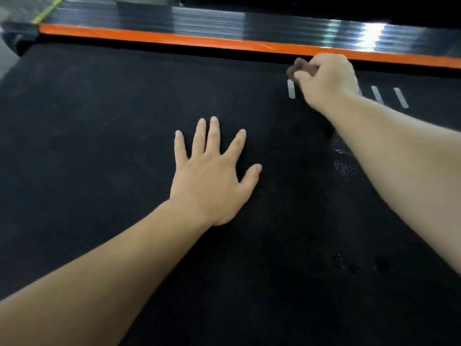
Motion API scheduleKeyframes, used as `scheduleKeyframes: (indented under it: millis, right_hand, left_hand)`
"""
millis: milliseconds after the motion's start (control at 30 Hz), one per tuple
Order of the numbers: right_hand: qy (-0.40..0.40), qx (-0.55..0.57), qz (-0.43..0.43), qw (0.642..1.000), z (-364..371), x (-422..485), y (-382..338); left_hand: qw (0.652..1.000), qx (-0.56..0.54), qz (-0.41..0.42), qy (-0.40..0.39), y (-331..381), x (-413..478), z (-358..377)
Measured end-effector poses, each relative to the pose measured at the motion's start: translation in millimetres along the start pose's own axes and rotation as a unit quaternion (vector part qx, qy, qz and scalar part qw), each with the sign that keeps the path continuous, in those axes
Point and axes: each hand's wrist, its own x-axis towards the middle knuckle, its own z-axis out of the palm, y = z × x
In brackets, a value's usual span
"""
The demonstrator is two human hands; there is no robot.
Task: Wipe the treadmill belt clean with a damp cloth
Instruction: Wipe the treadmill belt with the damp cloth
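Black belt (99,146) stretched wide, with an orange strip (174,38) along its far edge. Seen from the head camera, the left hand (214,176) lay flat mid-belt, fingers spread, bracing. The right hand (326,76) clutched the cloth (296,67) at far right, beside white marks (291,89). This looked like mid-wipe; next, I'd judge, a firm pressed stroke toward the near edge.

Two hands, the left hand (212,176) and the right hand (326,76). One brown cloth (299,67). One black treadmill belt (99,146). One orange-edged side rail (174,38). Three white dashes (291,88) show fully.
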Motion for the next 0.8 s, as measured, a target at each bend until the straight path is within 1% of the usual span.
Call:
scheduleKeyframes:
  millis: [33, 67, 133, 167, 200, 233, 267, 333, 367, 433, 500, 567, 600, 633, 667, 700, 733, 800]
  right_hand:
    - [0.011, -0.018, 0.011, 1.0, 7.0, 2.9, -6.0]
    - [0.007, -0.034, -0.003, 0.999, 13.8, -0.6, -12.7]
    - [-0.017, -0.013, -0.071, 0.997, 17.7, -16.2, -19.3]
    - [-0.03, 0.004, -0.103, 0.994, 17.0, -20.7, -16.6]
    - [-0.037, 0.012, -0.118, 0.992, 13.4, -19.9, -11.7]
    - [-0.035, 0.009, -0.103, 0.994, 9.8, -12.7, -6.5]
    - [-0.026, 0.003, -0.068, 0.997, 6.0, -2.8, -3.8]
    - [-0.01, 0.004, 0.01, 1.0, 1.9, 14.8, 0.6]
    - [-0.002, -0.004, 0.03, 1.0, 2.1, 18.8, 1.1]
    - [0.004, -0.018, 0.014, 1.0, 6.3, 14.0, 1.5]
    - [-0.011, -0.01, -0.049, 0.999, 4.0, -3.1, 10.2]
    - [-0.044, -0.017, -0.112, 0.993, -8.6, -18.8, 29.3]
    - [-0.043, -0.027, -0.119, 0.992, -18.0, -20.1, 38.3]
    - [-0.026, -0.046, -0.097, 0.994, -25.7, -15.7, 49.2]
    - [-0.012, -0.048, -0.057, 0.997, -32.1, -12.0, 56.8]
    - [-0.001, -0.044, -0.017, 0.999, -35.9, -8.5, 63.6]
    - [0.008, -0.036, 0.003, 0.999, -37.3, -9.8, 66.5]
    - [0.01, -0.038, -0.039, 0.998, -33.0, -31.3, 62.9]
  left_hand:
    - [1.0, 0.004, -0.002, -0.001, -0.4, -0.5, -0.7]
    - [1.0, 0.008, -0.007, -0.006, -0.2, -1.4, -1.8]
    - [0.999, -0.001, -0.027, -0.02, 7.9, 2.1, -5.5]
    - [0.998, -0.023, -0.047, -0.026, 17.3, 5.7, -7.8]
    - [0.996, -0.048, -0.07, -0.029, 29.4, 9.7, -9.3]
    - [0.994, -0.064, -0.088, -0.03, 41.8, 12.4, -9.2]
    - [0.993, -0.068, -0.095, -0.028, 52.8, 12.2, -7.5]
    - [0.996, -0.051, -0.067, -0.01, 64.3, 8.1, 0.5]
    - [0.998, -0.042, -0.05, -0.001, 63.5, 6.7, 4.6]
    - [0.998, -0.04, -0.038, 0.005, 57.8, 5.9, 8.4]
    - [0.998, -0.045, -0.038, 0.001, 56.5, 7.1, 8.9]
    - [0.998, -0.042, -0.036, 0.002, 58.1, 7.7, 9.5]
    - [0.999, -0.041, -0.036, 0.003, 58.2, 7.5, 10.1]
    - [0.999, -0.041, -0.036, 0.005, 58.3, 7.4, 10.3]
    - [0.998, -0.042, -0.036, 0.008, 58.3, 7.0, 10.4]
    - [0.998, -0.043, -0.037, 0.013, 58.2, 7.0, 10.6]
    - [0.998, -0.043, -0.037, 0.016, 58.2, 7.0, 10.8]
    - [0.998, -0.042, -0.039, 0.015, 58.4, 7.4, 11.1]
